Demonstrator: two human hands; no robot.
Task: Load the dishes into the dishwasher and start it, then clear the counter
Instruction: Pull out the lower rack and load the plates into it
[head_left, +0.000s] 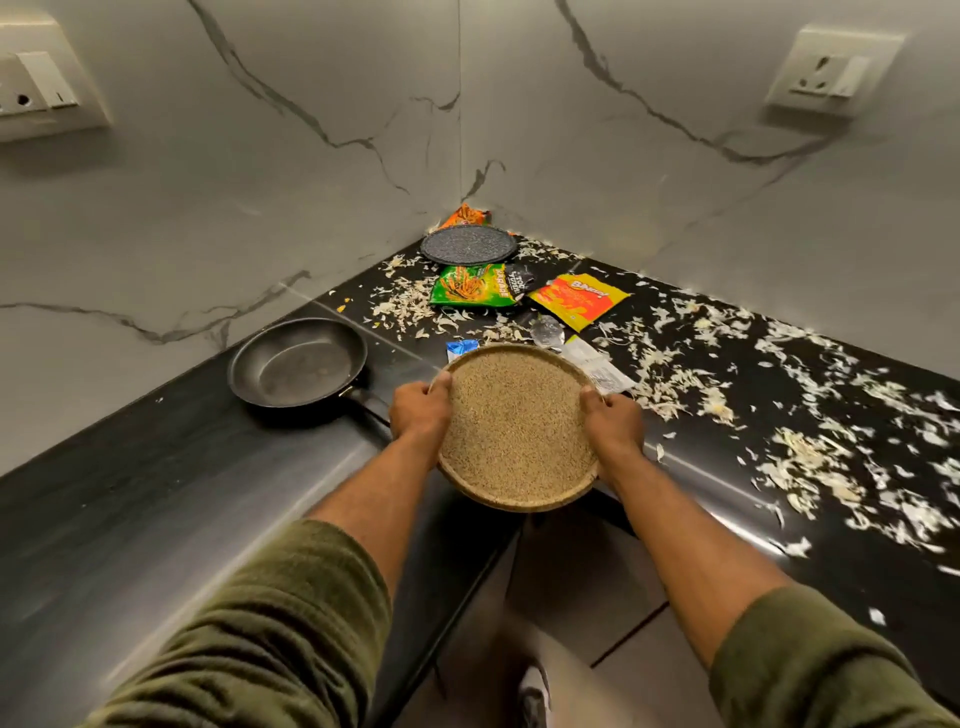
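Counter (156, 499), black and glossy, bent round the corner of the marbled walls, strewn from twelve o'clock round to four o'clock with pale peelings (810, 457): by the look of it, the step in hand is collecting dishes for the dishwasher, with the clearing still to come. Speckled tan plate (519, 423) at centre, lifted over the counter's inner corner, gripped at nine o'clock by the left hand (420, 413) and at three o'clock by the right hand (613, 423), thumbs hooked over the rim, remaining fingers underneath and out of sight. Next move, judged only from this: carry the plate level and turn toward the dishwasher, nowhere in view, so direction unknown. Black frying pan (298, 361) at ten o'clock of the plate, resting on the counter, handle end lost behind the left wrist. Dark round plate (468, 246) at twelve o'clock, deep in the corner, partly over an orange packet (467, 214). Green snack packet (470, 291) and yellow-red packet (579, 300) just nearer, lettering too blurred to read. Small blue wrapper (460, 349), clear pouch (597, 366) and a crumpled foil scrap (547, 331) half hidden behind the plate's far rim. Whether the tan plate is clean or soiled: cannot tell under the speckle.
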